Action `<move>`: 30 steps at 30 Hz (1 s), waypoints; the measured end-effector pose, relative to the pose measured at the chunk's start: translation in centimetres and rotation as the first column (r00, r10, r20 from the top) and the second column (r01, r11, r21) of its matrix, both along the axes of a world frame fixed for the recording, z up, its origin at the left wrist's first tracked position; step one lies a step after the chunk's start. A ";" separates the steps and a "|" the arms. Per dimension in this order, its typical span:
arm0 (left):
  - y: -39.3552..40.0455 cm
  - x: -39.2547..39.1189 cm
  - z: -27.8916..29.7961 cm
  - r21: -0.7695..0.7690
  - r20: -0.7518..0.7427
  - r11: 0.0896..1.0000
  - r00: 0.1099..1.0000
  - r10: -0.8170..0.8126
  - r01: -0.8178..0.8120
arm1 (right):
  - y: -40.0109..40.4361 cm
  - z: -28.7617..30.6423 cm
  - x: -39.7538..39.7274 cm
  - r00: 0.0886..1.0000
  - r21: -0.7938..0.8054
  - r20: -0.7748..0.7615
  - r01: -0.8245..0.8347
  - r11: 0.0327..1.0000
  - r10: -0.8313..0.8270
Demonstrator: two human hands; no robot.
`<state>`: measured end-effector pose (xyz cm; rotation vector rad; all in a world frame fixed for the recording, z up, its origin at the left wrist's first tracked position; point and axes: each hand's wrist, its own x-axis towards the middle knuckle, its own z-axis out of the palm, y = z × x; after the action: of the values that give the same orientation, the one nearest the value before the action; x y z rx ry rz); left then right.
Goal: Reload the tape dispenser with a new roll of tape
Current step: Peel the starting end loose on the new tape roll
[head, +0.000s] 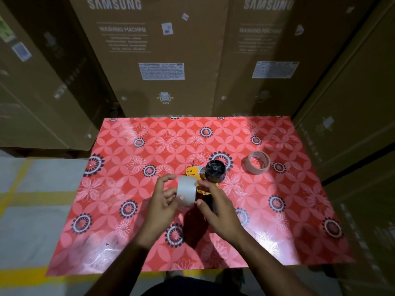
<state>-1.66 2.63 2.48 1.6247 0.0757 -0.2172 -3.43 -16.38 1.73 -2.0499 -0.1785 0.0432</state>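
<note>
Item: new tape roll (pixel 186 193), pinched in our left hand (pixel 163 207) above the near table (pixel 119 248), raised to meet the dispenser (pixel 213 175). Our right hand (pixel 218 207) clasps the dispenser's handle, steadying its bare hub, we judge. The spent roll (pixel 256 163) lies far right, clear of the work.

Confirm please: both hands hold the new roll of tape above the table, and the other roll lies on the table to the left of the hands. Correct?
Not quite. In the head view, the other roll lies to the right of the left hand and right hand, not left. They do hold the new roll above the table.

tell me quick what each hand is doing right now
Left hand: closed on the clear tape roll.
Right hand: fingers touch the roll beside the tape dispenser; grip cannot be told.
</note>
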 end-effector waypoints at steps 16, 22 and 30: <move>-5.9 -2.8 4.5 -0.113 0.079 0.993 0.997 -0.020 0.029 | -4.3 3.3 -0.7 0.995 0.327 0.036 0.078 0.942 -0.095; -6.3 -2.8 3.8 -0.036 0.128 0.998 0.990 0.052 -0.047 | -5.3 2.8 -0.7 0.997 0.319 0.014 0.066 0.946 -0.074; -6.8 -2.9 3.7 -0.019 0.100 0.996 0.991 0.087 -0.086 | -5.3 3.0 -1.3 0.998 0.407 -0.017 0.055 0.912 -0.053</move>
<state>-4.52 -4.21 6.22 1.6114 0.0668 -0.0686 -4.72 -21.67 4.69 -1.6345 -0.1152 -0.0217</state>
